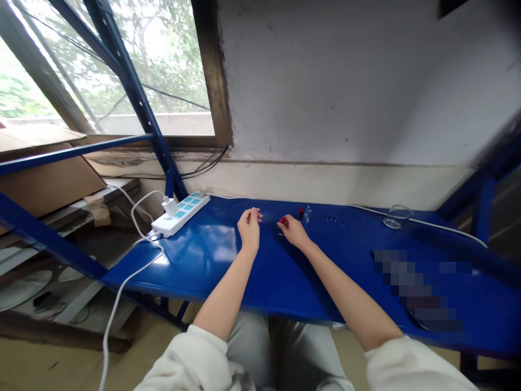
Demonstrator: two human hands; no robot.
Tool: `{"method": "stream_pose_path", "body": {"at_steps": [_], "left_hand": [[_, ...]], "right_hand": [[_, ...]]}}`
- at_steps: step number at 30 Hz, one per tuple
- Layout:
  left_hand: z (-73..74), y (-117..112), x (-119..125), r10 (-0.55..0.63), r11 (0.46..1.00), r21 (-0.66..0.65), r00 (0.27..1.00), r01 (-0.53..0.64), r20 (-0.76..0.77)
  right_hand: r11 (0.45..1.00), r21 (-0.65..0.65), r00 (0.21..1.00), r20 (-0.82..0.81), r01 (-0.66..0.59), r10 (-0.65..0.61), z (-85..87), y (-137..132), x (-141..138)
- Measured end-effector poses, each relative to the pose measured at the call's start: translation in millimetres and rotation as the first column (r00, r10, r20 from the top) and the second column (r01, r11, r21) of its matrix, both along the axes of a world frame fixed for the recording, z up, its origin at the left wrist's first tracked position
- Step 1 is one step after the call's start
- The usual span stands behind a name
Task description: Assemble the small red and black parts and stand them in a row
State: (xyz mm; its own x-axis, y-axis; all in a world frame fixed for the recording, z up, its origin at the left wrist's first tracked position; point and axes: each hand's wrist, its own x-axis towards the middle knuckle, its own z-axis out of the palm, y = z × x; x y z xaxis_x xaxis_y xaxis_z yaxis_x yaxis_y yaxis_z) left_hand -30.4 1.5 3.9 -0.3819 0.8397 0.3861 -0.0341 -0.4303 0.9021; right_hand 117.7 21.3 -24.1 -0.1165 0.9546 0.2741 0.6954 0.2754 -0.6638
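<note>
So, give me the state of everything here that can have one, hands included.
Left hand: fingers curled together; holding anything, cannot tell.
Right hand: pinching a red piece.
White plug: seated in the power strip.
Clear container: contents unclear.
Sleeves: pushed up.
Window: open or shut, cannot tell.

You've a small red pc [283,221] in your R hand [293,230] at the blue tbl [277,288]; your L hand [249,227], fingertips tog., is nearby (pwr strip [182,213] further L).

We saw white power strip [185,211] on desk [195,269], plug [170,205] in it; blue rack post [147,111] before window [171,54]; cardboard [61,175] at left.
</note>
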Motion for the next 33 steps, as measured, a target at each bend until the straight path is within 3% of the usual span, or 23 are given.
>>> {"method": "stream_pose_path", "body": {"at_steps": [5, 13, 24, 33], "left_hand": [[0.6, 11.3, -11.4, 0.074, 0.987, -0.157, 0.936, -0.02, 0.345], [-0.1, 11.2, -13.8, 0.074, 0.974, -0.223, 0.87, 0.042, 0.488], [5.6, 5.3, -8.9, 0.017, 0.983, -0.172, 0.916, 0.057, 0.401], [3.9, 1.9, -1.6, 0.0, 0.995, -0.097, 0.97, 0.024, 0.243]], "right_hand": [[0.999, 0.023, 0.987, 0.156, -0.028, 0.024, -0.4, 17.0, -25.9], [0.999, -0.025, 0.96, 0.276, -0.034, 0.039, -4.7, 33.0, -48.2], [0.989, -0.146, 0.951, 0.3, -0.028, 0.072, 3.2, 36.3, -51.9], [0.974, -0.226, 0.977, 0.197, -0.03, 0.076, 20.1, 9.6, -7.6]]}}
